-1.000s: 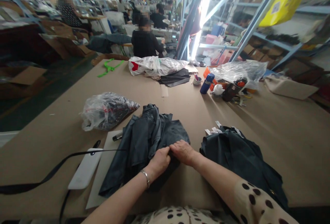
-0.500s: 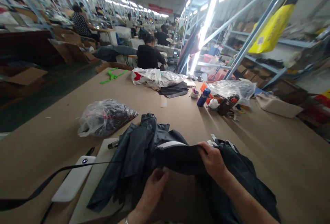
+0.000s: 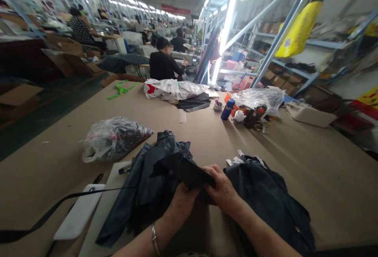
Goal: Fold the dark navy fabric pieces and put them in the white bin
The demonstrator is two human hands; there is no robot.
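Observation:
Both my hands meet at the table's near edge over a dark fabric piece (image 3: 189,174). My left hand (image 3: 182,200) grips its lower left edge with fingers curled under. Close beside it, my right hand (image 3: 221,188) pinches the right edge of the same piece. This piece lies lifted over a crumpled pile of dark grey fabric (image 3: 147,182) to the left. A second dark fabric pile (image 3: 265,194) with small white tags (image 3: 236,157) sits just right of my right hand.
A clear plastic bag (image 3: 113,138) of dark items lies to the left. A white power bank (image 3: 76,217), a black strap (image 3: 44,217) and a marker (image 3: 126,168) are near left. Bottles (image 3: 227,109) and bags stand farther back. People sit beyond the brown table (image 3: 310,158).
My right hand had pulled one dark piece out to the right, spread wide. Now both hands have come back together, with the piece folded smaller between them.

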